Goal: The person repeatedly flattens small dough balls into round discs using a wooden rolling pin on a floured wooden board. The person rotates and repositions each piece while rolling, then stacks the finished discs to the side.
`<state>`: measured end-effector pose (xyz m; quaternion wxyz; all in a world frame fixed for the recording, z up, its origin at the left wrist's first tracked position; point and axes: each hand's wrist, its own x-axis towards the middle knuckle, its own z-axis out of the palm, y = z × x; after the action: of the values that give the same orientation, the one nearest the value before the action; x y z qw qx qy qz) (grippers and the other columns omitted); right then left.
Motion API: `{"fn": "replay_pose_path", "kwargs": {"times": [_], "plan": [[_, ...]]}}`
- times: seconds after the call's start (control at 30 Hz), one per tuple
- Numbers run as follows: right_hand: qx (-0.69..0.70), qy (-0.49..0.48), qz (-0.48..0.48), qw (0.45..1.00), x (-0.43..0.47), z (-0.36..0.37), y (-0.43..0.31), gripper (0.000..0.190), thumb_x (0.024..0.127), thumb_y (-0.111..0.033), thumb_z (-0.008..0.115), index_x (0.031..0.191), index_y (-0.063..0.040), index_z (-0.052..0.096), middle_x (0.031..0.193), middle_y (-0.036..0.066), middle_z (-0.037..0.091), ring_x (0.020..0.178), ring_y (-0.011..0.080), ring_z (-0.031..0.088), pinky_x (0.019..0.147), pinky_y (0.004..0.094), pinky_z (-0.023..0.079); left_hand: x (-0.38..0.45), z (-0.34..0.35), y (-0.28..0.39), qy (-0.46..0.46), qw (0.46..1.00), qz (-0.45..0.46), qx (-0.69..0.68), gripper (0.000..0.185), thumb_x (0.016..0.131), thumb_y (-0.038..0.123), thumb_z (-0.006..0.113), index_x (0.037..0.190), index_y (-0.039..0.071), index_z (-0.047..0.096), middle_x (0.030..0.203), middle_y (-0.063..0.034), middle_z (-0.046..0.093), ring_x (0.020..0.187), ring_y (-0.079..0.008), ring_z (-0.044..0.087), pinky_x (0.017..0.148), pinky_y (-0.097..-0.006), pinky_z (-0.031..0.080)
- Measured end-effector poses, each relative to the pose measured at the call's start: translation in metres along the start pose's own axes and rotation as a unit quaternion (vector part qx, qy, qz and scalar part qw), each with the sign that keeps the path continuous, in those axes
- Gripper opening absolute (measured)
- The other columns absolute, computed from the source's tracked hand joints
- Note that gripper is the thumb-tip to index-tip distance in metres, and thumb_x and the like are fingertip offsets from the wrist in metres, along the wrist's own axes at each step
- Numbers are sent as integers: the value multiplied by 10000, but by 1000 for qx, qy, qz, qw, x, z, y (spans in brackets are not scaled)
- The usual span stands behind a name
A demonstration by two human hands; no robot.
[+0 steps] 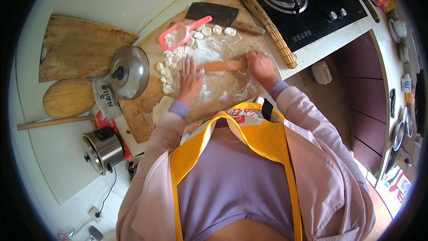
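A wooden rolling pin (222, 66) lies crosswise over the floured wooden board (140, 120). My right hand (261, 66) is closed around its right end, slightly blurred. At its left end is my left hand (190, 80), palm down with fingers extended; whether it touches the pin or something under the palm cannot be told. Beyond and left of that hand lie several small dough pieces (166, 72), with more in a row (206, 31) farther back. A pink plastic scoop (175, 36) holds flour. Near my left sleeve rests a larger piece of dough (162, 107).
A cleaver (212, 13) lies at the board's back, beside a straw brush (264, 20) and a gas hob (311, 23). At left are a metal lid (129, 72), a plastic bag (106, 98), another wooden stick (55, 123) and a steel electric pot (107, 150).
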<state>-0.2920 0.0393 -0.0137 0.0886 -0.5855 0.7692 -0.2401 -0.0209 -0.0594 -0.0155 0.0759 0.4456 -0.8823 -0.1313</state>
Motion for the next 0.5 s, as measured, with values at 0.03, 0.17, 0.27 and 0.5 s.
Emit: {"fn": "replay_pose_path", "kwargs": {"times": [0.03,0.17,0.27,0.5], "plan": [[16,-9,-2,1000,-18,-4,-2,109,811,-146,495,815,-61,562,825,152,613,773,339,618,674,438,508,-16,-3,1,6,1000,24,-13,659,924,334,467,1441,22,204,1505,-176,195,1402,-340,138,1085,-591,88],[31,-18,12,999,-26,-2,-7,96,812,-137,496,806,-62,555,804,150,602,757,344,617,664,440,507,-25,-3,4,10,999,12,-44,643,928,331,457,1436,19,218,1501,-171,210,1401,-336,144,1081,-602,76],[-1,69,-12,998,18,8,-2,107,825,-148,492,804,-64,555,807,149,602,741,347,608,639,447,500,20,6,0,27,999,-15,-17,644,925,333,459,1434,18,219,1501,-169,210,1401,-335,145,1080,-604,73],[10,-21,-22,999,-15,-1,-2,107,832,-161,505,815,-80,571,786,135,611,714,340,613,638,439,503,-29,-3,8,9,1000,3,-23,669,878,251,536,1432,31,231,1494,-163,231,1394,-327,177,1091,-585,60]]}}
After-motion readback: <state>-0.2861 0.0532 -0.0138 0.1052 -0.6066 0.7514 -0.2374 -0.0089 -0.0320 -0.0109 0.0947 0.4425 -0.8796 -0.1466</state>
